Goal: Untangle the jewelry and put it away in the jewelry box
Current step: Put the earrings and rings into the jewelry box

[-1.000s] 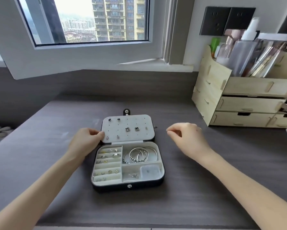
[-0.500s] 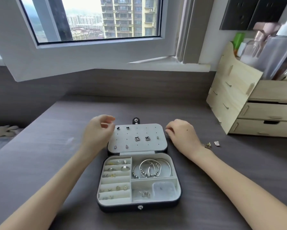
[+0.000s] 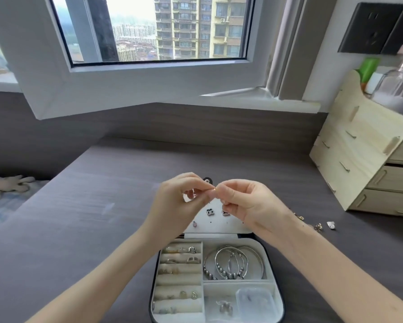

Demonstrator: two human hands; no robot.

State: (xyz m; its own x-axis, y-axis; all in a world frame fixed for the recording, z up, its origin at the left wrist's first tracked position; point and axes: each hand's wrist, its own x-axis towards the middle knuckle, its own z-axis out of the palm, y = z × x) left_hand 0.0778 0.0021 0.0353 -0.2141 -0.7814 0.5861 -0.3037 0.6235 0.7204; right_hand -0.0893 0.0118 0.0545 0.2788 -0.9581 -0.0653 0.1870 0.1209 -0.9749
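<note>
An open jewelry box [image 3: 271, 257] lies on the dark desk, its white lid panel [image 3: 219, 226] flat behind it with stud earrings pinned on. Ring rows fill the left of the box; silver bracelets [image 3: 233, 262] lie in the upper right compartment. My left hand [image 3: 179, 201] and my right hand [image 3: 244, 203] meet above the lid. Between their fingertips they pinch a tiny gold piece of jewelry [image 3: 215, 189]. Loose gold jewelry [image 3: 318, 226] lies on the desk to the right of my right wrist.
A wooden drawer organizer [image 3: 363, 159] with bottles stands at the right. A small clear piece [image 3: 331, 225] lies beside the loose jewelry. An open window sash [image 3: 126, 89] juts over the desk's back. A small clear plastic case [image 3: 254, 304] sits in the box.
Both hands left the sides of the lid and came together above it, now pinching a small gold piece. The view has shifted closer and lower.
</note>
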